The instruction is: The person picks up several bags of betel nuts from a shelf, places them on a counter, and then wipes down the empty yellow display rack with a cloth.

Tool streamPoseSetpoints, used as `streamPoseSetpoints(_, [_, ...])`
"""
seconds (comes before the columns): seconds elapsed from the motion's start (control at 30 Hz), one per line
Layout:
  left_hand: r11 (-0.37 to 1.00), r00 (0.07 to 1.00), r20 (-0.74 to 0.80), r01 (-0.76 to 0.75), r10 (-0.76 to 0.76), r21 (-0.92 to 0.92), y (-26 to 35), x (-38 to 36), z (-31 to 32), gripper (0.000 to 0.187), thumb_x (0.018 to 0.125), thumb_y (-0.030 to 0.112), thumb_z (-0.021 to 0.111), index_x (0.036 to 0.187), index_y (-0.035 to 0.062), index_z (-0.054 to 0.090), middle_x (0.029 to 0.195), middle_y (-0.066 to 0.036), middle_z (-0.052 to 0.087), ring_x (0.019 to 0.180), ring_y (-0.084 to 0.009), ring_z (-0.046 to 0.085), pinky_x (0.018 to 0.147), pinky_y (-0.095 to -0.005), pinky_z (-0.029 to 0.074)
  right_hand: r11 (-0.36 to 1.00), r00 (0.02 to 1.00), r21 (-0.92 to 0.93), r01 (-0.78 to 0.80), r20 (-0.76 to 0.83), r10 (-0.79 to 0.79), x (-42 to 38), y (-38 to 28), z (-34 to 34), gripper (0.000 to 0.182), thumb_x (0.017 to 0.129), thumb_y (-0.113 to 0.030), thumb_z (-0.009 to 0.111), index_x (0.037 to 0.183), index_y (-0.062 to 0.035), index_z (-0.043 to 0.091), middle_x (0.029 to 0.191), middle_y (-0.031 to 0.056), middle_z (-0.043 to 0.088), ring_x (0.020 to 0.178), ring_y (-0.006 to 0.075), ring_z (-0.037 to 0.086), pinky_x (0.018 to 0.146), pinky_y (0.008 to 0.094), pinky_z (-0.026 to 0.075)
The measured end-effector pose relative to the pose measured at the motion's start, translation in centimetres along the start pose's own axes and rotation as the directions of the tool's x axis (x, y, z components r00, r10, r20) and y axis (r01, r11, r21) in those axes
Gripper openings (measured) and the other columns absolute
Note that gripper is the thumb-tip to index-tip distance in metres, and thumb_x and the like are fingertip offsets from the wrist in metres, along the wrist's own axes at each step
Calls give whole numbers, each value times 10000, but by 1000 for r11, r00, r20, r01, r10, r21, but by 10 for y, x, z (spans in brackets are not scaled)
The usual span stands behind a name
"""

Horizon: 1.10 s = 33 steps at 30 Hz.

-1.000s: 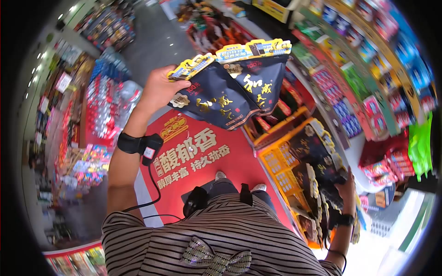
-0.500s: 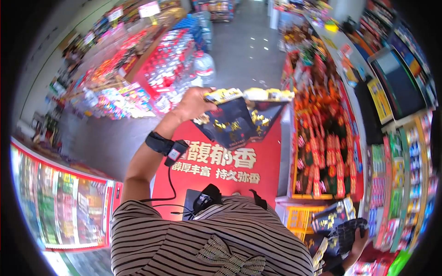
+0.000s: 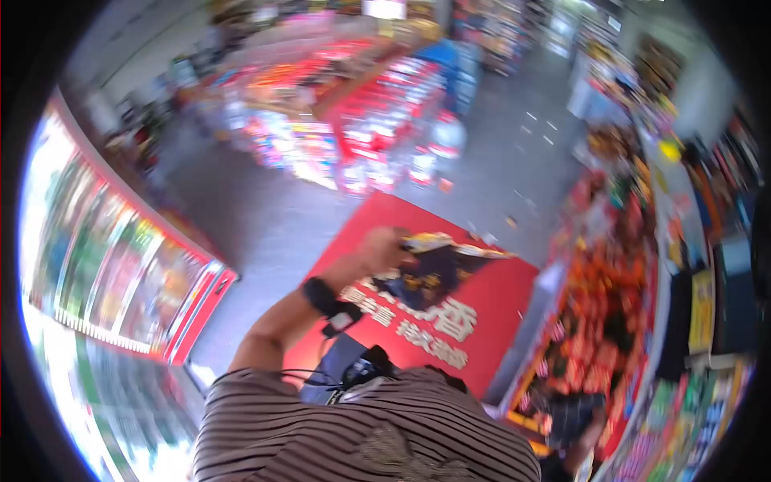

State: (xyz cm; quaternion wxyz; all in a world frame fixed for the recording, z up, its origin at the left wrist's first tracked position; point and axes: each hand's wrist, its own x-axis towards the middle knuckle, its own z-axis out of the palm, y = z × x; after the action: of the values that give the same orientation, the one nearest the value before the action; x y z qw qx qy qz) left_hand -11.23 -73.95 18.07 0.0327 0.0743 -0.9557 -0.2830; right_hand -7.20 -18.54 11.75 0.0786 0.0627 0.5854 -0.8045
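Note:
My left hand is closed on the upper corner of a black bag with gold lettering. The bag has a pale yellow top edge and hangs over the red mat with its white characters. Whether it is one bag or two together is too blurred to tell. At the lower right, my right hand is beside a dark package and seems closed around it. Its fingers are partly hidden and smeared. The package is over the near end of the orange-and-red goods display.
A glass-front cooler with a red frame stands on the left. Stacked bottles in red wrap and a large water bottle are ahead. A counter runs along the right, with shelves of small goods nearer me.
The view has swung left, showing more of the cooler. My left hand and the bag have come lower. My right hand and the dark package now overlap the display's near end.

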Motion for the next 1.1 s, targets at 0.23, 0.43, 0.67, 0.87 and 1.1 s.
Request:
streamPoseSetpoints(0.23, [983,979,82,-185,185,-4,39,14,47,234,657,65,636,847,-45,557,661,-72,573,593,-99,493,550,-267,419,833,850,-503,-228,-521,-82,-21,3,15,314,763,-278,450,856,-9,583,807,69,575,731,165,535,679,296,417])
streamPoseSetpoints(0.43, [913,929,240,-182,281,-365,40,42,117,384,672,-17,561,1039,-51,453,914,-95,538,772,-133,518,686,-260,427,880,828,-380,-284,-561,25,-75,10,13,565,772,-511,462,899,25,589,790,108,597,730,161,551,691,295,428])
streamPoseSetpoints(0.67, [916,852,350,-319,390,-245,69,47,169,591,626,-61,556,1189,-11,382,1045,-126,540,910,-211,541,794,-285,407,791,635,-407,-457,-772,-31,-164,24,-29,415,682,-379,560,793,19,602,702,188,594,698,274,586,642,322,442])
streamPoseSetpoints(0.87, [922,834,441,-386,333,33,88,32,171,200,616,27,601,803,-34,564,702,-131,587,657,-222,577,620,-323,430,422,487,-565,-709,-825,-285,-210,22,-132,635,601,-297,613,1168,-110,400,1172,186,400,1022,323,466,820,376,405])
streamPoseSetpoints(1.1, [891,868,351,-425,352,157,98,-3,158,237,578,121,680,704,-40,559,668,-190,568,640,-337,564,588,-384,420,480,234,-310,-821,-949,-213,-249,17,-232,707,570,-313,627,1182,-65,373,1183,184,403,1080,324,421,882,378,371])
